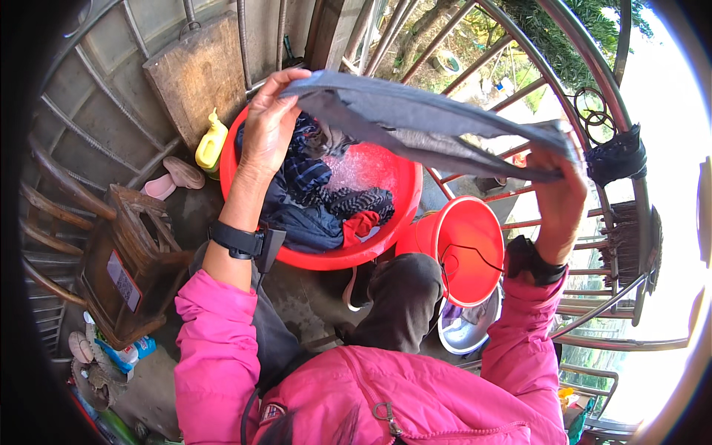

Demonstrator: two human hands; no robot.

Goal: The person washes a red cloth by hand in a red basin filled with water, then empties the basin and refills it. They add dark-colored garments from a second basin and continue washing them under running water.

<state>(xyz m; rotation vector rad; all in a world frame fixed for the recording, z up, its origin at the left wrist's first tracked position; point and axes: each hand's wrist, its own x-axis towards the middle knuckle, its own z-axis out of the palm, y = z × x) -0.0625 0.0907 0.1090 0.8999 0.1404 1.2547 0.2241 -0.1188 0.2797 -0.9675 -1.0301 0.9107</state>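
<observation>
A grey-blue cloth garment [423, 117] is stretched between my two hands, raised over a red plastic basin. My left hand [272, 119] grips its left end, and my right hand [559, 167] grips the other end near the metal railing. Below, the red basin [410, 206] holds water with suds [364, 167] and several soaked clothes. Among these are dark blue plaid cloth [303, 169], a black patterned piece [364, 201], a navy garment [303, 228] and a small red cloth [359, 225]. Which part of the raised garment each hand holds is unclear.
A red bucket [470, 250] leans beside the basin, above a metal bowl [464, 336] with cloth. To the left are a yellow bottle [211, 143], a wooden board [197, 72], pink slippers [161, 186] and a wooden chair [133, 228]. Metal railing [623, 344] curves along the right.
</observation>
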